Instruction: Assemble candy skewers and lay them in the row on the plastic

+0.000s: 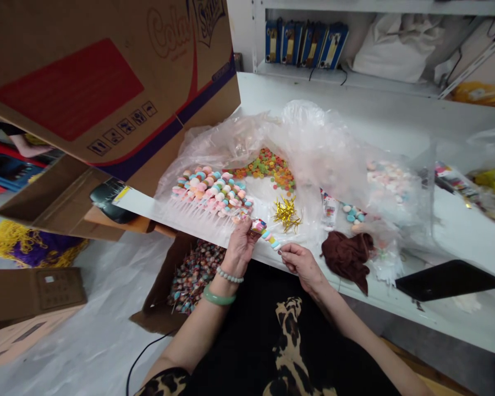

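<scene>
Candy skewer (pixel 269 236) sits b/w both hands, just over the near edge of the table (pixel 457 236), tilted w/ its lower end toward the R. L grip (pixel 241 245) is clamped round the upper end, by a small printed piece (pixel 258 224); R grip (pixel 303 263) has thumb & fingertips together, apparently pinched on the lower tip. Exact hold there too small to tell.

Step in hand, my read: one skewer being finished at its R end. Can't tell if that's threading, straightening or closing. Next move prob. calls for a steady L hold while the R fingers work the tip lightly, w/o squashing the pieces, which look soft.

Just beyond the hands: gold ties (pixel 286 214), prob. fasteners, plus a pile of loaded skewers (pixel 214 190) to the L, sticks pointing nearward. Past them, ring candies (pixel 272 168) by a clear plastic bag (pixel 317 132). To the R, a brown cloth (pixel 346 256), then a dark flat device (pixel 449 279). Below the table's edge on the L, an open carton (pixel 157 305) holds lots more candy sticks (pixel 193 278). Big Cola box (pixel 115 71) stands far L.
</scene>
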### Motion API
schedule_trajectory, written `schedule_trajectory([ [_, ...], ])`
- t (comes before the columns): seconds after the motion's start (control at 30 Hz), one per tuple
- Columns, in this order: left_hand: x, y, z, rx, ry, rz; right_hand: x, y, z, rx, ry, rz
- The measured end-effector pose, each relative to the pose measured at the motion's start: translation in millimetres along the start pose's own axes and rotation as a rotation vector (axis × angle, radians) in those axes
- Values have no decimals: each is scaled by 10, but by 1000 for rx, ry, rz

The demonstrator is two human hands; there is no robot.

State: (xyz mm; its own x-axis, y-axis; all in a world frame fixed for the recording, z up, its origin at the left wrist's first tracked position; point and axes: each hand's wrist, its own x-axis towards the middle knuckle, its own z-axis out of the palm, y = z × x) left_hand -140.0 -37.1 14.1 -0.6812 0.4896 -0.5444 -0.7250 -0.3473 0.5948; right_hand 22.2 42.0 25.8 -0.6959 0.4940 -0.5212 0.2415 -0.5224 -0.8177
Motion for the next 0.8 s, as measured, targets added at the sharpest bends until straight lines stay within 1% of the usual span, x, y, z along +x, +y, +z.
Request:
schedule_trajectory([
  [0.13,-17,-44,1,64,-36,-22,11,10,-40,-50,36,-42],
  [0.2,-27,-44,-15,141,-77,-17,26,32,-83,-124,70,-104],
  [0.27,-42,-36,-31,232,-125,12,43,67,-129,-251,147,-240],
  [0.33,-54,-28,-42,325,-172,38,54,104,-167,-426,220,-432],
  [0.4,-59,-24,-44,394,-186,60,60,132,-182,-623,249,-624],
  [0.43,-57,-24,-43,417,-184,69,62,139,-179,-714,247,-698],
  [0.5,-48,-23,-39,440,-163,77,71,141,-152,-834,226,-781],
  [0.53,-41,-21,-39,440,-152,73,79,137,-131,-845,213,-784],
  [0.57,-33,-16,-40,433,-144,60,91,131,-110,-813,202,-757],
  [0.6,-26,-9,-45,416,-141,37,105,123,-90,-737,194,-702],
  [0.63,-19,1,-52,390,-138,9,121,116,-75,-623,184,-617],
  [0.73,2,36,-88,305,-115,-35,169,95,-63,-184,117,-249],
  [0.8,14,52,-115,296,-87,-11,187,80,-73,42,50,-41],
])
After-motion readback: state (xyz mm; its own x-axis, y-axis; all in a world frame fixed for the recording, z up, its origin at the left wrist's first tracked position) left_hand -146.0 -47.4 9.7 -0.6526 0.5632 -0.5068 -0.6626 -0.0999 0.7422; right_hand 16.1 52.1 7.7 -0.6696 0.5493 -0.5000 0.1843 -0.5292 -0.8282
